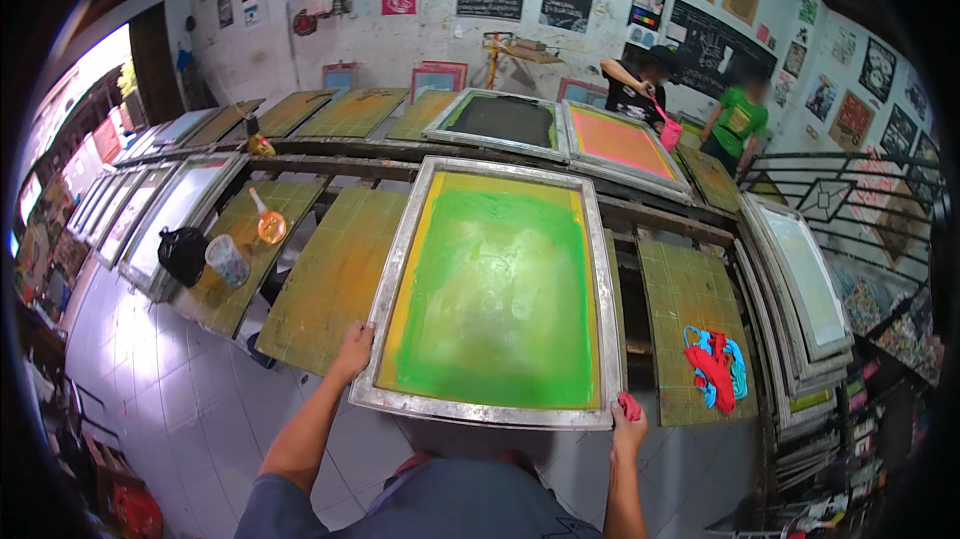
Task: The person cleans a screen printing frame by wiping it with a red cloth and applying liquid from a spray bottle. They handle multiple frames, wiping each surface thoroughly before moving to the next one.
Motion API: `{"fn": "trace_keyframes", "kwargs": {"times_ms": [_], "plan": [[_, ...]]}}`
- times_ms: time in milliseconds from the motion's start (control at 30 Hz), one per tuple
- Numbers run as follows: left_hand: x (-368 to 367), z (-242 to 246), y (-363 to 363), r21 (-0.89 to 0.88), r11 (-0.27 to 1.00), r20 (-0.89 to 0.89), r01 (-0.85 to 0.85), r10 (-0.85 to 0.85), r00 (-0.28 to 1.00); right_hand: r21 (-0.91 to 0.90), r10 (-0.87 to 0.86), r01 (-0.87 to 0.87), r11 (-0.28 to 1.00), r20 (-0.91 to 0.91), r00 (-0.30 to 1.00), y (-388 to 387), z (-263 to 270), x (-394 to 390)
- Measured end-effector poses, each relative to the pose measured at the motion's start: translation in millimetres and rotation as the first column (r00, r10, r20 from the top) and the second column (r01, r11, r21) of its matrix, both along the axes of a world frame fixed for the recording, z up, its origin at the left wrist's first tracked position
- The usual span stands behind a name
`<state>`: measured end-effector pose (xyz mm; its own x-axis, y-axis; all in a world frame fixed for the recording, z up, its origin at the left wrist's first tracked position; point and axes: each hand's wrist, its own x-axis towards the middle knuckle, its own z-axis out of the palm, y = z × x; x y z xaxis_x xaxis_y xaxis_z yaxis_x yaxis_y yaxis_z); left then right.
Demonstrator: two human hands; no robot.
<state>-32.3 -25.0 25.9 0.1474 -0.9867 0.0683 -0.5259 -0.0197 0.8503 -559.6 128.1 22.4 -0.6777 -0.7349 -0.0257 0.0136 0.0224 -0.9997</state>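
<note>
Before me is a large screen-printing frame (pixel 495 291) with a metal rim and a mesh coated in green and yellow. My left hand (pixel 354 350) grips its left rim near the lower corner. At the lower right corner my right hand (pixel 630 425) holds the rim, with a crumpled red cloth (pixel 630 407) also in its grasp. The near end of the frame juts out past the printing boards over the floor. Under its left side lies a wooden printing board (pixel 330 269); whether the frame touches it I cannot tell.
On the left board stand a black plastic bag (pixel 182 255), a clear tub (pixel 227 261) and an orange ladle-like tool (pixel 270 224). Red and blue cloths (pixel 716 370) lie on the right board. Frames are stacked at right (pixel 806 276). Beyond the tables are two people (pixel 634 93) (pixel 737 119).
</note>
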Motion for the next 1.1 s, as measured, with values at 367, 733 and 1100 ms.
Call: {"fn": "trace_keyframes", "kwargs": {"times_ms": [367,733,1100], "plan": [[27.6,-24.6,-56.2,-0.115,0.993,-0.029,0.014,-0.018,0.999,0.030,-0.016,0.016,0.999,-0.009,1.000,-29.8,-12.2,35.6],[32.6,-0.4,-69.0,-0.037,0.999,0.185,0.000,0.007,0.983,0.037,0.002,-0.001,0.999,-0.041,0.999,-33.4,-16.1,47.2],[52.8,-26.2,-67.2,-0.062,0.998,0.154,-0.017,0.026,0.988,0.048,0.066,-0.063,0.997,-0.062,0.996,-47.7,-17.8,55.6]]}}
